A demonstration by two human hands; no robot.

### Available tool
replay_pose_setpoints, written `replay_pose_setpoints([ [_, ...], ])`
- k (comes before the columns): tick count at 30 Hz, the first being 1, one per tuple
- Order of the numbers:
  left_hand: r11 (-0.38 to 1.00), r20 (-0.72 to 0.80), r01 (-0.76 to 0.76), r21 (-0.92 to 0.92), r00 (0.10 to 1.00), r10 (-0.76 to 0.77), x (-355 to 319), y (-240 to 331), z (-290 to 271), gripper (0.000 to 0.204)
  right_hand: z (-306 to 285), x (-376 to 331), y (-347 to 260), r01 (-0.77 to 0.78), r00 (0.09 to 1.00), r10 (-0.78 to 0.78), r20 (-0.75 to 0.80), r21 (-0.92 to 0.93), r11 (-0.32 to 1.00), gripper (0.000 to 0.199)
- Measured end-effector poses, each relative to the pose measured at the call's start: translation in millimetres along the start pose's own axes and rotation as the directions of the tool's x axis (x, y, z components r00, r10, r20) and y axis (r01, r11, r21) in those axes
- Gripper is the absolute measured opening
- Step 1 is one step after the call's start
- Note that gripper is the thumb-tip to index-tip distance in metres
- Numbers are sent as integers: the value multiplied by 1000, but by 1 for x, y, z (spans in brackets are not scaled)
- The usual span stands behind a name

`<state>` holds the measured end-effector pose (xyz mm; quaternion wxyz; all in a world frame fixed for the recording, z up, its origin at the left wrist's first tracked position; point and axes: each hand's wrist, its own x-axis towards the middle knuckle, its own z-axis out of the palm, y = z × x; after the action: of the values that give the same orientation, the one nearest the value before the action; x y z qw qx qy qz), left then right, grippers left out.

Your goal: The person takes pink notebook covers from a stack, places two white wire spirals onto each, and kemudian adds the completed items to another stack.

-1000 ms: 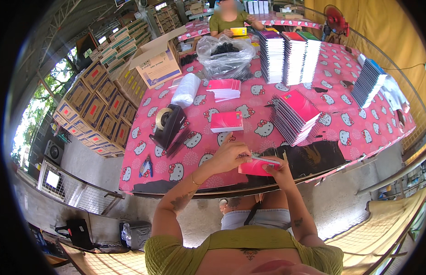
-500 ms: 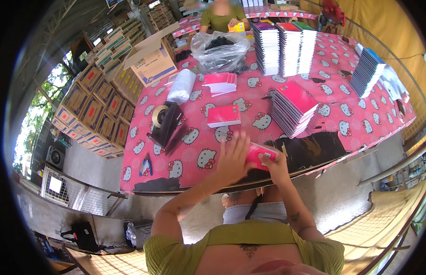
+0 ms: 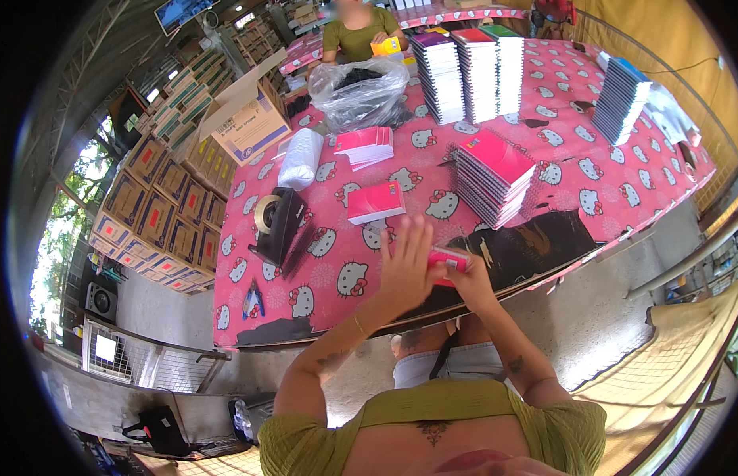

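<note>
A small pink notebook [image 3: 449, 258] is held upright at an angle near the table's front edge, and little of its cover shows. My right hand [image 3: 473, 282] grips its right end, with the thumb on the near side. My left hand [image 3: 407, 266] lies against the left end, fingers stretched out and slightly apart; part of the notebook is hidden behind it. Just beyond sits a short stack of pink pads [image 3: 376, 203]. Further back is another uneven stack of pink pads [image 3: 365, 146]. To the right rises a pile of spiral-bound pink notebooks [image 3: 496, 176].
On the patterned pink table [image 3: 351, 278] stand a black tape dispenser [image 3: 281, 226], a plastic roll [image 3: 300, 159], small snips [image 3: 254, 301] and a bag of black pieces [image 3: 359, 95]. Tall spiral notebook stacks [image 3: 440, 79] and a cardboard box [image 3: 250, 123] stand behind. A co-worker [image 3: 357, 36] sits opposite.
The notebook has tipped so that less of its pink cover shows, and my left hand covers more of it. The whole view has shifted slightly.
</note>
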<state>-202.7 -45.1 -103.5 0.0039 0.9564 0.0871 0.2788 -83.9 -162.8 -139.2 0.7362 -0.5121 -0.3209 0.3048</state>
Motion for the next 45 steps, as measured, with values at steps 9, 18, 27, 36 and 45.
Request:
replay_pose_setpoints([
  [9,980,565,30,-198,820,90,29,-28,-5,70,-27,7,18,30,992,2,123,-253,967,25],
  [18,998,38,-55,-38,998,56,-30,16,32,85,-24,6,28,156,986,-126,105,-360,920,29],
  [27,1000,130,-1,-19,991,4,-8,0,21,80,-18,11,29,141,983,-72,166,-449,882,38],
  [36,992,159,-4,-124,987,24,-47,16,40,86,-14,16,32,112,989,-67,130,-386,916,28],
  [45,997,76,19,-76,997,-13,-30,11,29,82,-13,24,41,108,988,-49,144,-438,892,32],
])
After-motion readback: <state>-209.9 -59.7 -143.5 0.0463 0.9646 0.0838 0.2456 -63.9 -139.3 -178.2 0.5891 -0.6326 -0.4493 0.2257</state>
